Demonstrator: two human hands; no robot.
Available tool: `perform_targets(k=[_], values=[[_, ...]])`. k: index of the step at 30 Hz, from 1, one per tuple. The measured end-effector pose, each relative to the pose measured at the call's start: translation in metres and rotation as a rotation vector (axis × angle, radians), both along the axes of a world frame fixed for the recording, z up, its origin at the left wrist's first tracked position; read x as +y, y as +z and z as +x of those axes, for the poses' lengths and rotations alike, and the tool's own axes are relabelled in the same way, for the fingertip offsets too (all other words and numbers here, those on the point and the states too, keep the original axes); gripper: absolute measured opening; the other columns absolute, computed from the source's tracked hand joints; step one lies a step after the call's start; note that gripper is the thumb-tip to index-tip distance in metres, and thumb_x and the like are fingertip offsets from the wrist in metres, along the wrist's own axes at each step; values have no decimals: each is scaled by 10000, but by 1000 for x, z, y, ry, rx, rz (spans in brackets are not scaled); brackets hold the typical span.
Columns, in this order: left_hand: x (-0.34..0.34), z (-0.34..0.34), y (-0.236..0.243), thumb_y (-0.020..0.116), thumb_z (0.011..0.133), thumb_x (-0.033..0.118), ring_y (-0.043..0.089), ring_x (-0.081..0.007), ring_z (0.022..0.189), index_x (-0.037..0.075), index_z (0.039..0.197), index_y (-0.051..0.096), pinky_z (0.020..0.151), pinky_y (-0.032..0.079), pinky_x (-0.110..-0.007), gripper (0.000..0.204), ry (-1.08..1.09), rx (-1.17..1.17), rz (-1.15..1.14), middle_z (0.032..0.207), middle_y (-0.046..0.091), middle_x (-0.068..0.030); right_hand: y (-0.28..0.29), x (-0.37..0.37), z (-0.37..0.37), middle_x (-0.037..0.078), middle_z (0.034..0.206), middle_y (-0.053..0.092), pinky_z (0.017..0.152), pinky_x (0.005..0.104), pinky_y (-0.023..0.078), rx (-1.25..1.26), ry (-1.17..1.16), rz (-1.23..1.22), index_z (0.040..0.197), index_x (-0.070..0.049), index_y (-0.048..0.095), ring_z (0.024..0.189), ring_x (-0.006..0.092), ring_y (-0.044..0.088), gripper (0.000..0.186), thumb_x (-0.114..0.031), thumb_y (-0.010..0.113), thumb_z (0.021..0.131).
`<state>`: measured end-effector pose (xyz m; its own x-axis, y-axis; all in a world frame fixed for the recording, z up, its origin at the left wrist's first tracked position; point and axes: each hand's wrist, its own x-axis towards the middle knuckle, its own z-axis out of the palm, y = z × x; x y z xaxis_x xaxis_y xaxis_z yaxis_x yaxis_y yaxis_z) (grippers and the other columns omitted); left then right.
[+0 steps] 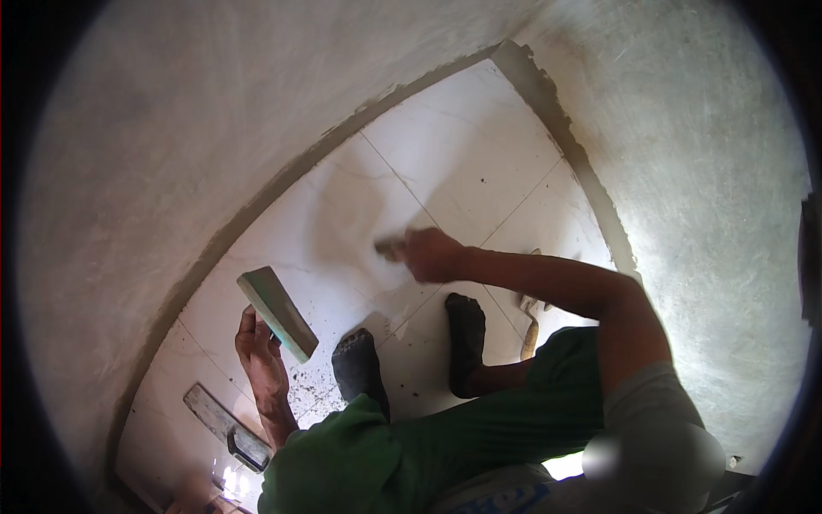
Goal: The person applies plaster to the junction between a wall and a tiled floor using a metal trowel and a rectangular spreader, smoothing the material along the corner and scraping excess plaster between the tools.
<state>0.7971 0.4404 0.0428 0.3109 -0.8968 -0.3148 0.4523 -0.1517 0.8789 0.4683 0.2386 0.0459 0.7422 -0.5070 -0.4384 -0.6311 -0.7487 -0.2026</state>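
Note:
My left hand (262, 353) grips a plastering float (278, 313) from behind. Its long flat pad is greenish and tilted up off the floor, and the fingers wrap round the handle side. My right hand (432, 255) reaches across above the floor tiles, closed on a small grey-brown piece (390, 249). Motion smears that piece, so its kind is unclear. The two hands are well apart. Below my left hand a long trowel with a dark loop handle (227, 426) lies on the floor, near my left forearm.
Pale tiled floor (445, 111) runs into a corner between two grey walls, with a darker mortar band (300, 169) along their base. My dark-socked feet (465, 343) stand on the tiles amid scattered crumbs. A tool with a curved wooden handle (532, 336) lies by my right leg.

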Motion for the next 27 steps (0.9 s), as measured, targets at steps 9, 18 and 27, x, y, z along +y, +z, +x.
perform_targets(k=[9, 18, 27], values=[[1, -31, 5, 600, 1113, 217, 684, -136, 995, -27, 1267, 648, 930, 548, -294, 292, -9, 18, 173, 1122, 734, -63, 81, -45, -62, 187, 888, 724, 847, 526, 564, 194, 155, 281, 970, -86, 760, 893, 376, 712, 180, -192, 663, 862], [-33, -81, -15, 526, 1072, 202, 710, -261, 1133, -27, 1360, 607, 1015, 578, -425, 377, -146, 510, 230, 1276, 708, -134, 57, 14, -5, 196, 1479, 606, 876, 419, 642, -699, 14, 213, 1530, -83, 544, 1211, 324, 690, 657, -85, 726, 899], [-70, -68, -21, 617, 1070, 348, 648, -259, 1257, 25, 1379, 621, 1078, 529, -431, 446, -177, 549, 44, 1344, 690, -122, -6, 63, -58, 219, 1574, 517, 897, 421, 644, -619, -201, 253, 1603, 13, 392, 1341, 354, 628, 843, -80, 764, 851]])
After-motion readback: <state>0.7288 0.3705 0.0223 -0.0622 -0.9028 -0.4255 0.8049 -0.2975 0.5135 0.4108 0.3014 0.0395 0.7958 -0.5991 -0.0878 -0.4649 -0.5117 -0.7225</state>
